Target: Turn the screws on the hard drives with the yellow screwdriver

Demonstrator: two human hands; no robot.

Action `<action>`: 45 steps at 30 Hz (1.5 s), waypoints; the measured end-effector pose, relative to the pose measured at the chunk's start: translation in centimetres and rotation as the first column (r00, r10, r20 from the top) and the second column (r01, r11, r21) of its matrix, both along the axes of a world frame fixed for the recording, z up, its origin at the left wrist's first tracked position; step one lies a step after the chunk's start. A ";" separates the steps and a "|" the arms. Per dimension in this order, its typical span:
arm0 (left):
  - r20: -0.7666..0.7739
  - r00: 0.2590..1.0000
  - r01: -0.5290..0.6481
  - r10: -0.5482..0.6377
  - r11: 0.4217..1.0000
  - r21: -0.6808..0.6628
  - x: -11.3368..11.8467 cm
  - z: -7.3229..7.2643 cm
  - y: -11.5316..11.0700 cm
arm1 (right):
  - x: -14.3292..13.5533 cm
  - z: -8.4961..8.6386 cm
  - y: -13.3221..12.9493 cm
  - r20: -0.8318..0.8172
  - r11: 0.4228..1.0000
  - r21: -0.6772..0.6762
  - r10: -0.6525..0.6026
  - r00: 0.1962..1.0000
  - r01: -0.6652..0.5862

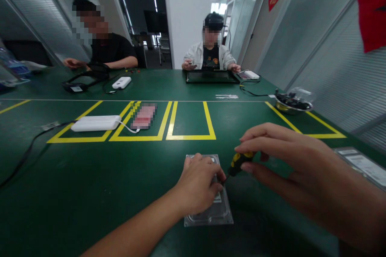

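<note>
A flat rectangular metal case that looks like a hard drive (221, 213) lies on the green table in front of me. My left hand (199, 182) rests over its upper and middle part, thumb and index finger together near the screwdriver's tip; whatever is between them is too small to make out. In my right hand (271, 156) is a small black and yellow screwdriver (237, 164), held by the handle between thumb and fingers. Its shaft slants down left to the right edge of the case, and the exact contact of the tip is hidden.
A second drive-like case (363, 164) lies at the right. Yellow tape outlines (191, 137) cross the table beyond my hands. Farther off are a white power bank (96, 123), a phone (144, 116), a bowl of parts (292, 103) and two people at the far side.
</note>
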State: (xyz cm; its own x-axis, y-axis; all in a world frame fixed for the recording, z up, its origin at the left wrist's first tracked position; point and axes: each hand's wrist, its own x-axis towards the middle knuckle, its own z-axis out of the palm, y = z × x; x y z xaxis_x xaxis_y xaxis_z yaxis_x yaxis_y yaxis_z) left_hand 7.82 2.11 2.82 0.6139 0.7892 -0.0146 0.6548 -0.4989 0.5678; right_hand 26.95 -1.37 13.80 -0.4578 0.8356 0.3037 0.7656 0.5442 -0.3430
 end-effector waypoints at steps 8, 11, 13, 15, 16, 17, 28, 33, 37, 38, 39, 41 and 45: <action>0.022 1.000 0.005 -0.005 1.000 0.001 0.0 0.0 -0.1 | 0.1 0.4 0.1 0.059 0.999 0.048 -0.002 0.998 -0.001; 0.031 1.000 0.005 -0.006 1.000 0.005 -0.1 -0.1 -0.1 | 0.0 0.3 0.1 0.105 0.998 0.060 -0.037 0.994 0.031; 0.036 0.999 0.007 -0.007 1.000 0.011 -0.1 -0.2 0.0 | -0.1 0.3 0.1 0.113 0.998 0.058 -0.026 0.993 0.019; 0.038 0.999 0.007 -0.008 1.000 0.020 -0.1 -0.3 0.0 | -0.2 0.1 0.1 0.103 0.999 0.044 0.011 0.995 -0.015; 0.038 0.999 0.008 -0.008 1.000 0.024 -0.1 -0.3 0.1 | -0.2 0.1 0.1 0.097 0.999 0.026 0.031 0.995 -0.034; 0.037 0.999 0.008 -0.009 1.000 0.027 0.0 -0.4 0.1 | -0.2 0.0 0.1 0.096 0.999 0.005 0.049 0.994 -0.050; 0.048 0.999 -0.004 0.002 0.999 0.035 0.0 -0.2 -0.2 | 0.6 0.0 0.1 0.091 0.993 0.038 0.112 0.990 -0.116; 0.065 0.998 -0.002 -0.001 0.999 0.047 0.0 -0.4 -0.1 | 0.5 -0.1 0.3 0.054 0.992 0.062 0.108 0.993 -0.111; 0.069 0.998 0.001 -0.004 0.999 0.046 -0.1 -0.4 -0.1 | 1.0 -0.1 0.3 0.089 0.987 0.037 0.150 0.985 -0.153; 0.069 0.998 0.001 -0.004 0.999 0.044 -0.1 -0.3 -0.1 | 1.1 -0.1 0.3 0.101 0.989 0.027 0.145 0.984 -0.148; 0.069 0.998 0.001 -0.004 0.999 0.041 -0.1 -0.3 -0.1 | 1.1 -0.1 0.3 0.108 0.990 0.020 0.135 0.985 -0.138; 0.066 0.998 0.001 -0.004 0.999 0.037 0.0 -0.2 -0.1 | 1.0 0.0 0.3 0.101 0.991 0.019 0.127 0.987 -0.130; 0.057 0.998 0.007 -0.009 0.999 0.037 0.0 -0.2 -0.2 | 0.6 0.1 0.2 0.048 0.992 0.014 0.126 0.991 -0.127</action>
State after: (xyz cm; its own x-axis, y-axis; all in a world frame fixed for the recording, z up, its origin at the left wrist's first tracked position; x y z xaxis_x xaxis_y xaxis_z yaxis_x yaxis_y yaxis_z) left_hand 7.78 1.93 2.65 0.6193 0.7836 0.0498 0.6174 -0.5252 0.5856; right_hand 27.53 -1.14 13.94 -0.5739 0.7647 0.2931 0.7053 0.6434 -0.2976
